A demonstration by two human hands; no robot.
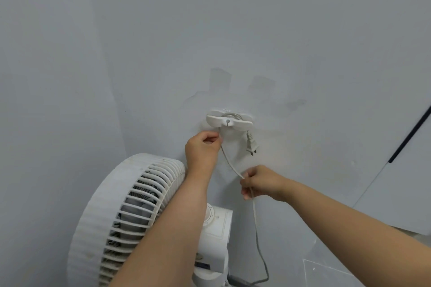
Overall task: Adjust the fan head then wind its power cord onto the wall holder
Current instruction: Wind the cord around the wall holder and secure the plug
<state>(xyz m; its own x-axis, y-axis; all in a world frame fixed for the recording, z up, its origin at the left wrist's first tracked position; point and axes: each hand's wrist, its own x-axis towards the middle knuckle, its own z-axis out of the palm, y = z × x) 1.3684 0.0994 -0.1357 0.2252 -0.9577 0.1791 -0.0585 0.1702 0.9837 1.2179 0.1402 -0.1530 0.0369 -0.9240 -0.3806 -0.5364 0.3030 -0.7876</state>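
A white wall holder (pixel 228 121) is fixed on the pale wall, with a few turns of white power cord (pixel 229 162) behind its wings. The plug (pixel 251 143) hangs just below the holder's right side. My left hand (pixel 204 147) pinches the cord right under the holder's left wing. Lower and to the right, my right hand (pixel 258 183) grips the same cord, which runs taut between the hands. From there the cord drops down toward the floor. The white fan head (pixel 121 214) with its slatted grille faces left at the lower left, partly behind my left forearm.
The fan's white body with a round knob (pixel 211 214) stands below the hands against the wall. A white door or panel with a dark strip (pixel 410 133) is at the right. Light floor tiles (pixel 331 272) show at the bottom right.
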